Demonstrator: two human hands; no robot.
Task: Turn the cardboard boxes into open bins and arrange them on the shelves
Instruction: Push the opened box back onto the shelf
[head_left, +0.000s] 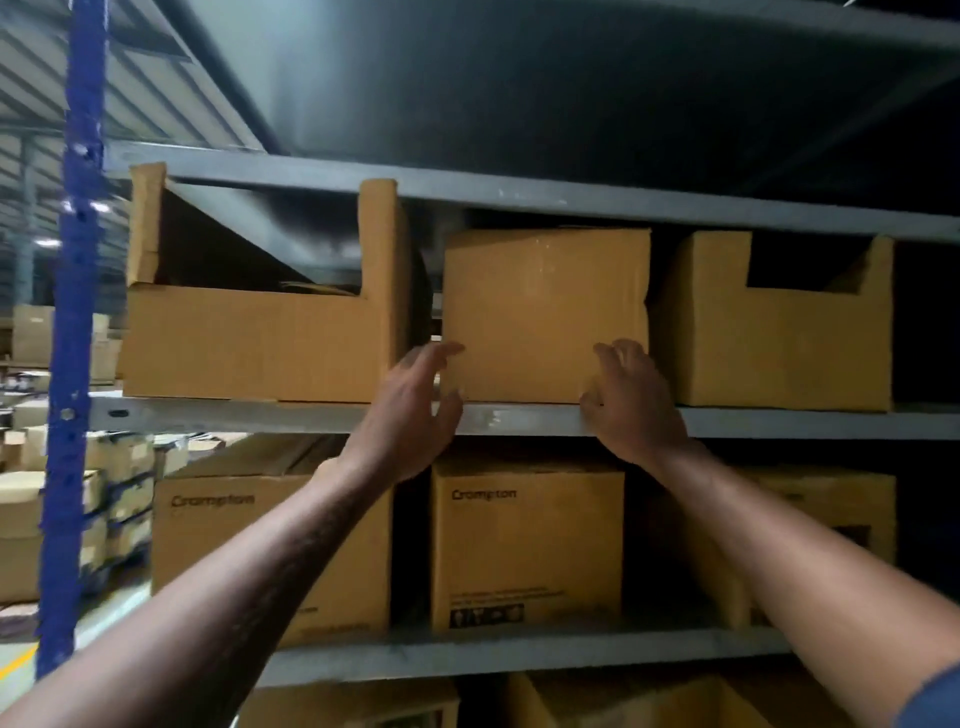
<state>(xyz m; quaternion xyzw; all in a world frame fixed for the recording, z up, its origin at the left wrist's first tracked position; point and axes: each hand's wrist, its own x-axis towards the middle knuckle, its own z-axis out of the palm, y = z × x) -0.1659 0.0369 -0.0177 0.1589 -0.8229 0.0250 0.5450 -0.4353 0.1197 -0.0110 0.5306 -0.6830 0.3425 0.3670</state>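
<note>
A plain closed cardboard box (545, 312) stands on the grey middle shelf (519, 418), between two cut-open cardboard bins: a wide one on the left (249, 343) and a smaller one on the right (779, 353). My left hand (410, 415) is raised at the box's lower left corner, fingers spread and loosely bent, just off or barely touching the cardboard. At the lower right corner my right hand (634, 405) reaches in with fingers relaxed against the front face. Neither hand grips anything.
Printed closed boxes (524, 545) fill the shelf below, and more cardboard shows on the lowest level. A blue rack upright (72, 338) rises at the left; beyond it stacked cartons (78, 493) cover the warehouse floor. The top shelf's underside hangs overhead.
</note>
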